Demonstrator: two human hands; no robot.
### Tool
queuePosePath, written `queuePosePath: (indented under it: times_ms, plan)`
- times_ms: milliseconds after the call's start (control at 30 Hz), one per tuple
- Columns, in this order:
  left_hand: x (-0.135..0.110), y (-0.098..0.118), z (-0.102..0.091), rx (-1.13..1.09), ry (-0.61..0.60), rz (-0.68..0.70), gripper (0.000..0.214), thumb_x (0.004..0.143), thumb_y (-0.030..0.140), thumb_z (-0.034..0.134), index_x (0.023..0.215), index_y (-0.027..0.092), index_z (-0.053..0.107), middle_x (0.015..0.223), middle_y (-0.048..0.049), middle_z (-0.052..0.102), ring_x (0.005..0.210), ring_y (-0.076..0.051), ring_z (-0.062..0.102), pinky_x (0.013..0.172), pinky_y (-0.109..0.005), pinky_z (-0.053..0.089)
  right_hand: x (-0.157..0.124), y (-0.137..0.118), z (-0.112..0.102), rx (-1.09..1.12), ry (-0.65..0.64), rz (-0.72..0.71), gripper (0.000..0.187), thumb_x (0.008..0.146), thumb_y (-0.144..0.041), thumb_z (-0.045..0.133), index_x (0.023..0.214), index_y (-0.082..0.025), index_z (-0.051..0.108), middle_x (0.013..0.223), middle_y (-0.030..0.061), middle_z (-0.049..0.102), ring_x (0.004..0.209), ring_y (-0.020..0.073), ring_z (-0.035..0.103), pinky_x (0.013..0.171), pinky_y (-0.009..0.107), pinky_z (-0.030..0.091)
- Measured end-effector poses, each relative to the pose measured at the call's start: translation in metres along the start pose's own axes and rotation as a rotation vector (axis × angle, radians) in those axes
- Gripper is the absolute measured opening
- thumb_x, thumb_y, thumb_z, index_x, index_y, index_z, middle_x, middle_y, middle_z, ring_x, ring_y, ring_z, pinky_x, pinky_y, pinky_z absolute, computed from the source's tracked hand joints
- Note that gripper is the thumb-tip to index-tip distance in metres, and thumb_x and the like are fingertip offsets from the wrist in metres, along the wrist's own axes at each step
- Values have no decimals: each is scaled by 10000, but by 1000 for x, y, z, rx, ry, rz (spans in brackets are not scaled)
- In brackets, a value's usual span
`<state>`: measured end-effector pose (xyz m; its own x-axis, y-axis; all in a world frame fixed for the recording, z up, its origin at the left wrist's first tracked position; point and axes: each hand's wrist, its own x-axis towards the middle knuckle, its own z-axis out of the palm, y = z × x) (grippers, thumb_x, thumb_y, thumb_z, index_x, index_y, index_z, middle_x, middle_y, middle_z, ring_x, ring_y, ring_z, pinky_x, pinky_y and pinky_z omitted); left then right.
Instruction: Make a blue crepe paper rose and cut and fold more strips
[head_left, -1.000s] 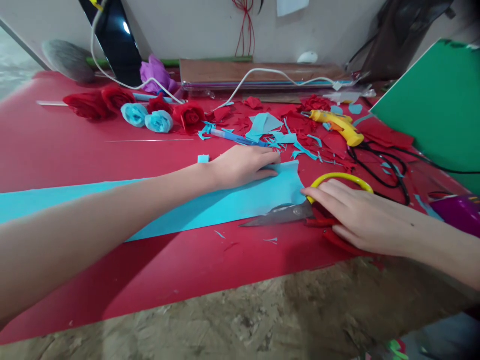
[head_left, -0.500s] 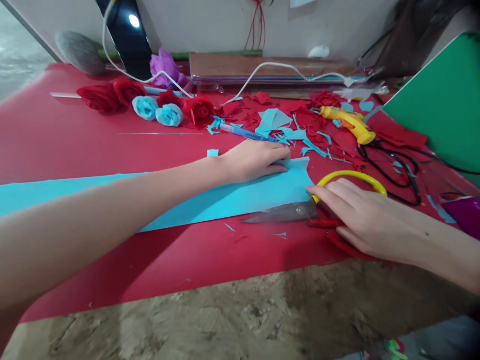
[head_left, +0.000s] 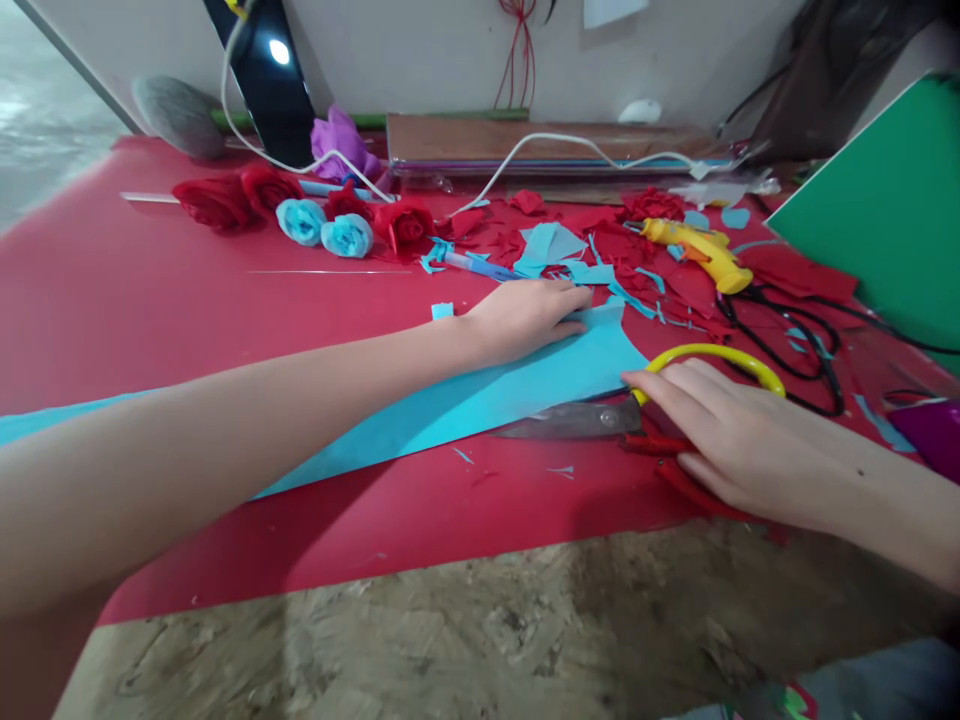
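A long strip of light blue paper (head_left: 480, 410) lies slantwise over the red table cover. My left hand (head_left: 529, 315) rests palm down on its far edge near the right end, fingers stretched out and touching it. My right hand (head_left: 720, 430) is closed round scissors (head_left: 581, 420) with a yellow upper loop and a red lower one. The blades lie along the strip's near edge and look closed. My right thumb and index finger are close to the strip's right corner; whether they pinch it, I cannot tell. The left forearm hides part of the strip.
Red paper roses (head_left: 214, 203) and blue ones (head_left: 347, 236) lie at the back left. Behind my hands are a blue pen (head_left: 480, 265), blue and red scraps (head_left: 551, 245) and a yellow glue gun (head_left: 701, 250) with a black cord. A green board (head_left: 892, 210) leans at right.
The blue strip has swung round slightly, its left part now nearer me and its right end reaching further right. Both hands have shifted slightly right, the scissors still in my right hand.
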<state>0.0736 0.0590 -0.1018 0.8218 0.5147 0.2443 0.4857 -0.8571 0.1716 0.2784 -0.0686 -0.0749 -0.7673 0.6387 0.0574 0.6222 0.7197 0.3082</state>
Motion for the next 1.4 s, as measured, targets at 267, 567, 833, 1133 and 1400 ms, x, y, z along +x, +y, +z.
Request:
queuePosePath:
  times_ms: [267,567,833,1133,1400]
  plan:
    - [4,-1,1,10,3,-11,193,890,259,474,1021,137,546,1010,-83,629,920,-194,592,676,-257,416,-13,7,-1,73,-120,-17,558,713,-119,434,1258,-29,354,1073,181,543,987,282,537,767,370,516]
    - [4,0,2,40,22,-20,192,889,264,480,1014,137,553,1018,-77,631,930,-192,597,681,-251,426,-3,-3,1,80,-54,47,508,726,-116,428,1228,-48,389,1094,174,525,1049,279,505,776,363,505]
    - [2,0,1,28,27,-14,190,893,259,468,1022,146,550,1021,-64,627,907,-183,600,656,-251,419,3,-12,1,101,-7,39,527,720,-74,413,1244,-25,372,1080,170,517,1040,263,488,788,360,497]
    - [4,1,0,43,11,-42,208,897,259,461,1055,154,545,1042,-62,624,924,-194,600,664,-265,438,-4,-12,4,119,-11,53,525,719,-73,377,1243,-35,378,1096,177,518,1050,289,483,787,377,500]
    - [5,1,0,35,8,-41,223,894,267,476,1070,150,548,1061,-64,626,953,-206,599,688,-275,447,15,-16,0,95,30,-18,505,717,-74,393,1217,-7,379,1014,185,534,974,273,517,730,376,520]
